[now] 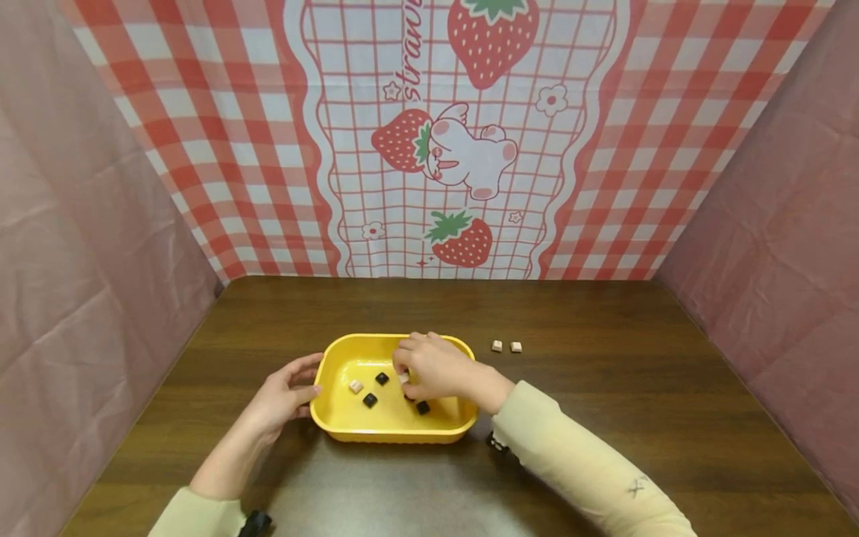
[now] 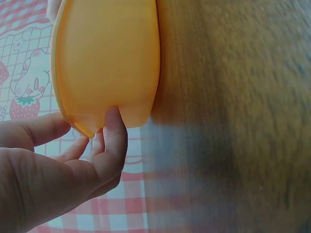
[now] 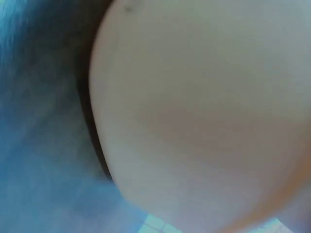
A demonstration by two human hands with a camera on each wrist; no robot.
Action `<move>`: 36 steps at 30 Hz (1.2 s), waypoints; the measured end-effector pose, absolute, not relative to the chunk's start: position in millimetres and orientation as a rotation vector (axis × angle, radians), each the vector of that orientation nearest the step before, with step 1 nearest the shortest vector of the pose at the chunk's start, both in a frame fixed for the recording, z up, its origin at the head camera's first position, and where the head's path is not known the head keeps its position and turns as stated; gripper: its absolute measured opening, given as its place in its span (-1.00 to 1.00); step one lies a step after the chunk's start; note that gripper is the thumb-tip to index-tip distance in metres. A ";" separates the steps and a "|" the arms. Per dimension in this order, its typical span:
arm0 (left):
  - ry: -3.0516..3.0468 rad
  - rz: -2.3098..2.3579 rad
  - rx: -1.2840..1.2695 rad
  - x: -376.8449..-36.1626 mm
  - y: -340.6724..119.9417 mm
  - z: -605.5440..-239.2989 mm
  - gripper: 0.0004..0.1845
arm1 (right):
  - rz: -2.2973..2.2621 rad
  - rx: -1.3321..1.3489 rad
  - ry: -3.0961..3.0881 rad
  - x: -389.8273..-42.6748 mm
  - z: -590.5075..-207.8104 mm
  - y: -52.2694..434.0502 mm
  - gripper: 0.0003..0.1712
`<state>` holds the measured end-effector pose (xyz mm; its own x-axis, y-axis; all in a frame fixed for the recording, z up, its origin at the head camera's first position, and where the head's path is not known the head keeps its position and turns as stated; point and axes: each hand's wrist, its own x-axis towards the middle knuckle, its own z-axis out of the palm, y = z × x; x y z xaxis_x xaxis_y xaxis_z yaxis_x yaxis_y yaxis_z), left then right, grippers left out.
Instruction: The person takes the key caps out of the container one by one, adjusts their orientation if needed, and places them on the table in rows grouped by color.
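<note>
Right hand (image 1: pixel 429 367) pinches a pale cube inside the yellow tray (image 1: pixel 349 429), apparently lifting it out; left hand (image 1: pixel 285 391), open, steadies the tray's left end.

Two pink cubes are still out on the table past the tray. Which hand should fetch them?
Right, probably. The right hand is over the yellow tray on the side nearer the two pink cubes. The left hand touches the tray's far wall, steadying it.
</note>
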<state>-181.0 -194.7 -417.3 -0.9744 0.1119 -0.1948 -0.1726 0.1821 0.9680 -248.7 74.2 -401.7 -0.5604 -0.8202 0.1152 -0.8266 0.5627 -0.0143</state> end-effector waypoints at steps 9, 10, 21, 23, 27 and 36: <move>2.235 1.876 -0.060 -180.8 -194.6 -417.6 -0.41 | 0.087 1.349 -2.641 -251.8 -380.3 96.4 -0.80; 2.235 1.876 -0.061 -180.8 -194.7 -417.7 -0.41 | 0.092 1.342 -2.635 -252.2 -378.1 99.1 -0.80; 2.220 1.898 -0.051 -180.3 -194.3 -418.5 -0.40 | 0.134 1.230 -2.658 -257.9 -357.4 131.2 -0.82; 2.219 1.898 -0.055 -180.3 -194.0 -418.5 -0.40 | 0.131 1.203 -2.649 -260.5 -357.1 138.8 -0.82; 2.222 1.896 -0.063 -180.7 -193.6 -418.8 -0.41 | 0.158 1.159 -2.632 -265.9 -357.4 154.8 -0.79; 2.233 1.882 -0.078 -181.1 -193.8 -418.3 -0.41 | 0.172 1.063 -2.641 -274.3 -359.1 193.0 -0.78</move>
<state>-181.1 -193.8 -418.3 -0.9744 0.1005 -0.2013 -0.1814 0.1786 0.9671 -274.3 193.0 -359.1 -0.6863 -0.6586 0.3086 -0.6931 0.7208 -0.0031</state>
